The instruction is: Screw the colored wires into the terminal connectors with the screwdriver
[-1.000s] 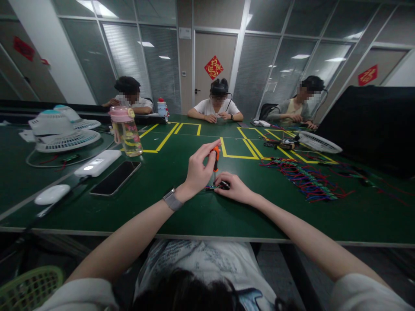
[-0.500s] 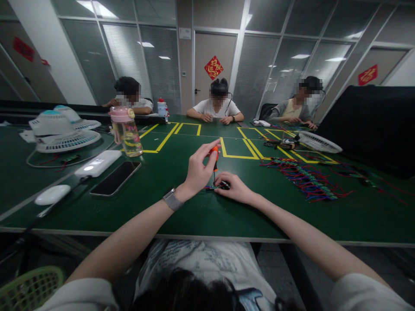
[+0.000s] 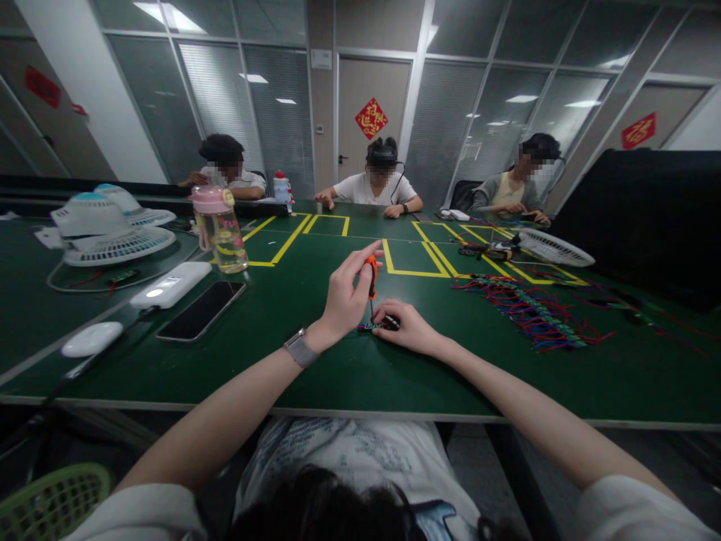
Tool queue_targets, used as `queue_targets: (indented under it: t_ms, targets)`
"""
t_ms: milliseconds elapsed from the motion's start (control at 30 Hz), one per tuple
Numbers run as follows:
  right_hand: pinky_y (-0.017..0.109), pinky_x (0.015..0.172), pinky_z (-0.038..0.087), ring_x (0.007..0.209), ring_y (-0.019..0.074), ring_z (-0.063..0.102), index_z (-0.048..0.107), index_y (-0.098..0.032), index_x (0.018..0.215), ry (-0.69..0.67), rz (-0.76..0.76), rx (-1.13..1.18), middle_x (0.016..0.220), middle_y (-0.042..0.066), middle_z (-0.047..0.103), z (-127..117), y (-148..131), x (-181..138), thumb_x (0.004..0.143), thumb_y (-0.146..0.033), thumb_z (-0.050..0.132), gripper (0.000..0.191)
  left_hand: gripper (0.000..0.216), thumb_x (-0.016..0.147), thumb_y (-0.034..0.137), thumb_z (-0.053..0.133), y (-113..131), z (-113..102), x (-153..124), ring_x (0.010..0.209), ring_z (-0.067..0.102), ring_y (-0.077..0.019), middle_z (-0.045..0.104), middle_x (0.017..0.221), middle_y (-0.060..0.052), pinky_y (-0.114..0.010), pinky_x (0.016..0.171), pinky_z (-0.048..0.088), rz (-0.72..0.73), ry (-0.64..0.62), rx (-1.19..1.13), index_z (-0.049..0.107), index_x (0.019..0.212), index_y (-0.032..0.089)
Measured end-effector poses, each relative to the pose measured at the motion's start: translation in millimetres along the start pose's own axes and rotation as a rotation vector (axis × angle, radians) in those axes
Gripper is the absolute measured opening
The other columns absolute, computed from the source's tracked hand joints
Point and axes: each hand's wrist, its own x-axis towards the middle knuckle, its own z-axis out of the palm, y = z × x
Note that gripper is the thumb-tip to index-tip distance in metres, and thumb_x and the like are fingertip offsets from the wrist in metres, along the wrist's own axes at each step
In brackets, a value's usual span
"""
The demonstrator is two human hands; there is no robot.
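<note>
The left hand (image 3: 343, 297) has twisted a little, gripping the orange screwdriver (image 3: 372, 269) upright. The right hand (image 3: 408, 327) pinches the small part (image 3: 372, 326) on the worktop (image 3: 338, 368), right of the phone (image 3: 201, 309). Best keep the screwdriver straight.

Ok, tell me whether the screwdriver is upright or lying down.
Upright: the left hand holds the screwdriver vertical, tip on the small part.

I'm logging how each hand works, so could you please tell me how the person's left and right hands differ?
The left hand is raised above the table; the right hand lies low on it. The left hand pinches an orange screwdriver upright; the right hand holds a small wired part down. The left hand's wrist bears a watch; the right hand's wrist is bare. Both are bare and meet at the part.
</note>
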Motion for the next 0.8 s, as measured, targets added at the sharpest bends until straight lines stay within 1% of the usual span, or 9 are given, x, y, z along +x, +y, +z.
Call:
queue_targets:
  t_ms: [133,267,333,433,500,567,633,733,800]
  targets:
    - [0.035,0.083,0.048,0.088,0.02,0.062,0.062,-0.018,0.076,0.0,0.004,0.006,0.089,0.006,0.067,-0.3,-1.3,-0.2,0.077,-0.019,0.069,0.007,0.027,0.093,0.021,0.052,2.0,1.4,1.0,0.085,0.064,-0.0128,0.067,0.104,-0.006,-0.026,0.077,0.051,0.007,0.056,0.035,0.062,0.118,0.02]
    - [0.036,0.083,0.048,0.087,0.0202,0.062,0.062,-0.018,0.075,0.008,0.003,0.004,0.087,0.005,0.067,-0.3,-2.2,-0.7,0.077,-0.019,0.069,0.007,0.016,0.086,0.023,0.064,6.0,0.3,2.2,0.079,0.058,-0.012,0.061,0.089,-0.002,-0.025,0.073,0.049,0.074,0.099,0.151,0.068,0.102,0.02]
    - [0.036,0.082,0.048,0.086,0.0199,0.062,0.062,-0.019,0.076,0.012,0.002,0.0,0.087,0.005,0.067,-0.3,-2.4,-0.8,0.076,-0.018,0.069,0.007,0.017,0.089,0.024,0.06,6.0,-0.4,2.0,0.083,0.058,-0.0131,0.06,0.092,-0.003,-0.026,0.075,0.049,0.074,0.092,0.162,0.068,0.103,0.02]
    - [0.035,0.082,0.048,0.086,0.0197,0.062,0.063,-0.019,0.076,0.009,-0.001,-0.002,0.088,0.005,0.067,-0.4,-2.2,-0.7,0.076,-0.019,0.069,0.006,0.028,0.096,0.021,0.046,3.5,-0.5,1.0,0.098,0.06,-0.0153,0.062,0.107,-0.006,-0.03,0.086,0.05,0.053,0.032,0.103,0.063,0.118,0.021]
    - [0.035,0.082,0.048,0.086,0.0196,0.062,0.063,-0.019,0.076,0.006,-0.002,-0.001,0.088,0.005,0.067,-0.6,-2.1,-0.6,0.077,-0.019,0.069,0.006,0.033,0.097,0.02,0.042,1.7,0.2,0.6,0.1,0.062,-0.0154,0.064,0.114,-0.007,-0.031,0.088,0.051,0.024,0.008,0.047,0.058,0.125,0.021]
    - [0.035,0.082,0.048,0.086,0.0196,0.062,0.063,-0.019,0.076,0.005,-0.006,-0.004,0.088,0.006,0.067,-0.6,-2.0,-0.6,0.077,-0.019,0.069,0.006,0.032,0.096,0.02,0.046,1.2,1.1,0.9,0.094,0.064,-0.0144,0.066,0.11,-0.007,-0.029,0.084,0.052,-0.002,0.022,0.027,0.058,0.125,0.02]
    - [0.035,0.081,0.048,0.086,0.0196,0.062,0.063,-0.018,0.076,0.002,-0.008,-0.007,0.087,0.006,0.067,-0.5,-2.0,-0.6,0.077,-0.019,0.068,0.006,0.028,0.092,0.02,0.054,2.2,1.5,1.7,0.088,0.063,-0.0134,0.066,0.102,-0.005,-0.027,0.08,0.052,0.008,0.05,0.064,0.061,0.119,0.02]
    - [0.034,0.08,0.048,0.085,0.0193,0.061,0.063,-0.018,0.076,0.005,-0.003,-0.01,0.087,0.005,0.067,0.0,-2.0,-0.8,0.077,-0.019,0.068,0.006,0.021,0.086,0.022,0.065,4.4,0.7,2.9,0.08,0.058,-0.012,0.06,0.09,-0.002,-0.025,0.075,0.05,0.052,0.084,0.153,0.067,0.107,0.02]
    - [0.034,0.08,0.049,0.085,0.0191,0.061,0.063,-0.018,0.076,0.008,0.003,-0.011,0.087,0.005,0.067,0.2,-2.2,-0.8,0.077,-0.019,0.069,0.006,0.02,0.086,0.025,0.064,4.8,-0.3,2.8,0.081,0.056,-0.0123,0.057,0.091,-0.003,-0.025,0.076,0.049,0.06,0.086,0.18,0.068,0.105,0.019]
